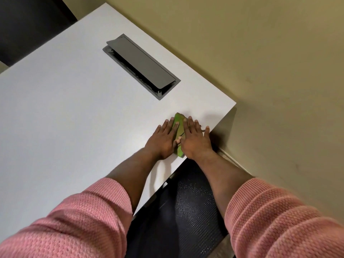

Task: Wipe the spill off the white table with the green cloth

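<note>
Cable box: a grey recessed cable box (141,67) was set into the white table (55,108), its hinged lid (143,62) propped partly open; only a dark slot was seen inside, and its contents could not be told.
Green cloth: the green cloth (178,125) was found folded and flat on the table near the right-hand edge, close to the corner, mostly covered by the two hands.
Left hand: the left hand (164,139) was laid flat on the cloth's left part, fingers spread and pressed down, not curled around anything.
Right hand: the right hand (195,139) was laid flat on the cloth's right part, fingers spread, the outer fingers reaching the table edge; nothing was gripped.
Spill: no liquid could be made out on the table surface.
Sleeves: pink knitted sleeves (275,216) were seen pushed up on both forearms.
Surroundings: a dark mesh chair seat (193,211) was seen below the table edge, between the arms, and a beige wall (270,53) stood just beyond the table.
</note>
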The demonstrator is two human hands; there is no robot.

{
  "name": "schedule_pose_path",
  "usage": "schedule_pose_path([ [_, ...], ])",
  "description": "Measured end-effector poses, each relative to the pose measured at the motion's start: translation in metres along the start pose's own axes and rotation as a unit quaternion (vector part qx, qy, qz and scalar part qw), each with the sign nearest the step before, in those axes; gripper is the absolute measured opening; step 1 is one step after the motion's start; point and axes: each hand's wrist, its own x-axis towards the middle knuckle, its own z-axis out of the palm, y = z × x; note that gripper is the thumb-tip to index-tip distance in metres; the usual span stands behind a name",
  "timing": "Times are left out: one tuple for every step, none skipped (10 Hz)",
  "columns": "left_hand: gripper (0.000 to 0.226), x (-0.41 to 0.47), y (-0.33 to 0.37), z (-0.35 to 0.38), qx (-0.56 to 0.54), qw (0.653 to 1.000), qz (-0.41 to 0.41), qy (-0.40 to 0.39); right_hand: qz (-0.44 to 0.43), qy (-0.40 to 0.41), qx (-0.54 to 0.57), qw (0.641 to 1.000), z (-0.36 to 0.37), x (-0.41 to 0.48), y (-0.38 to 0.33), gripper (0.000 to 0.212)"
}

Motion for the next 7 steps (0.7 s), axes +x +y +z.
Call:
schedule_pose_path([
  [0.07, 0.0, -0.001, 0.005, 0.009, 1.0, -0.005, -0.006, 0.004, -0.017, -0.004, 1.0, 0.006, 0.004, 0.003, 0.076],
  [0.07, 0.001, 0.003, 0.005, 0.01, 1.0, -0.018, -0.008, 0.005, -0.03, -0.01, 0.999, 0.005, 0.004, 0.005, 0.076],
  [0.071, -0.005, 0.006, 0.0, 0.011, 1.0, -0.019, -0.005, 0.001, -0.023, -0.007, 1.0, 0.0, 0.0, 0.003, 0.076],
  [0.073, -0.021, 0.005, -0.009, 0.018, 0.999, -0.026, 0.006, -0.016, -0.006, -0.005, 1.0, -0.014, -0.011, -0.005, 0.077],
  [0.076, -0.038, 0.007, -0.022, 0.015, 0.999, -0.029, 0.018, -0.029, 0.012, 0.01, 0.999, -0.027, -0.026, -0.012, 0.079],
  [0.077, -0.067, 0.012, -0.044, 0.017, 0.997, -0.048, 0.066, -0.049, 0.069, 0.013, 0.996, -0.044, -0.052, -0.025, 0.08],
  [0.077, -0.089, 0.013, -0.055, 0.023, 0.995, -0.051, 0.086, -0.067, 0.088, 0.016, 0.994, -0.052, -0.068, -0.033, 0.08],
])
